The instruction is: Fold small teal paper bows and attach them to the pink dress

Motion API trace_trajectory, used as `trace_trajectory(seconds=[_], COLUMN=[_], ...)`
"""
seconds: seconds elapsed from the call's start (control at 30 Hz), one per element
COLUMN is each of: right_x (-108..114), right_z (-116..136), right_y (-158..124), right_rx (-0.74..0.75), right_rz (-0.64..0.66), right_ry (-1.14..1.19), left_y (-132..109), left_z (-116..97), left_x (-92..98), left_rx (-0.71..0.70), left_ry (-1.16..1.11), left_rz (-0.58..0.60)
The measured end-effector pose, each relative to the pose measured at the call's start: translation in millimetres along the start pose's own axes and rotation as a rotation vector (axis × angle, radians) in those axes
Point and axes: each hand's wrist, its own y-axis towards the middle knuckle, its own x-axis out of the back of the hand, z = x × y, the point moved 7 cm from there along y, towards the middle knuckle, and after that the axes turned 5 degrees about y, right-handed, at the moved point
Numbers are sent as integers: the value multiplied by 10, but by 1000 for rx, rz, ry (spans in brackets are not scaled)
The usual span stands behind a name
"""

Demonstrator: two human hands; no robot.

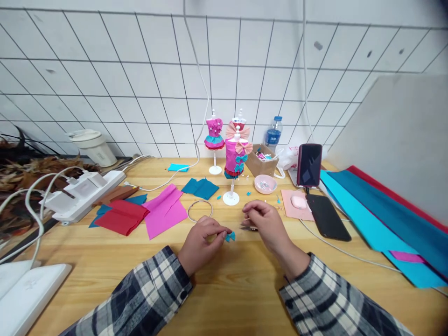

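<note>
My left hand (206, 240) is closed in a pinch, thumb and forefinger together, on a small teal bow (230, 236) just above the table. To its right, my right hand (266, 223) has its fingertips pressed together; whatever is in them is too small to make out. A thin dark metal tool (248, 228) shows below those fingers, its kind unclear. Beyond both hands stands a mini dress form (231, 158) in a pink paper dress with a peach bow and teal bows. Two more dressed forms, one of them a pink and teal one (214, 135), are behind it.
Pink paper (166, 212), red paper (122, 217) and a wire ring (200, 211) lie left. A pink bowl (265, 185), cardboard box (262, 163) and bottle (273, 133) stand beyond. At right are a propped phone (309, 164), black slab (329, 217), cable and teal sheets (360, 214).
</note>
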Motion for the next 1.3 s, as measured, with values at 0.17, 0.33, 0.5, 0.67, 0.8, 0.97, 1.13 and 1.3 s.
trace_trajectory(seconds=[0.17,0.33,0.5,0.67,0.8,0.97,1.13,1.3], right_x=[176,213,464,645,376,-226,-370,-333], right_z=[954,1599,1426,1232,752,272,273,218], right_y=[69,445,1186,760,165,-312,-394,-360], right_rx=[589,1026,694,806,756,577,581,488], right_rz=[-250,-419,-385,-624,-431,129,166,131], right_ry=[-321,-741,-1110,-781,-698,-714,-736,-678], left_y=[8,14,1,9,4,-25,-40,-40], left_z=[2,-16,28,53,-3,-100,-116,-139], left_x=[-33,-29,63,115,128,144,129,119], left_rx=[-45,-99,-108,-92,-93,-110,-111,-146], left_ry=[-4,5,-7,-14,-17,-15,0,34], left_rz=[-27,-32,-88,-137,-153,-173,-176,-167])
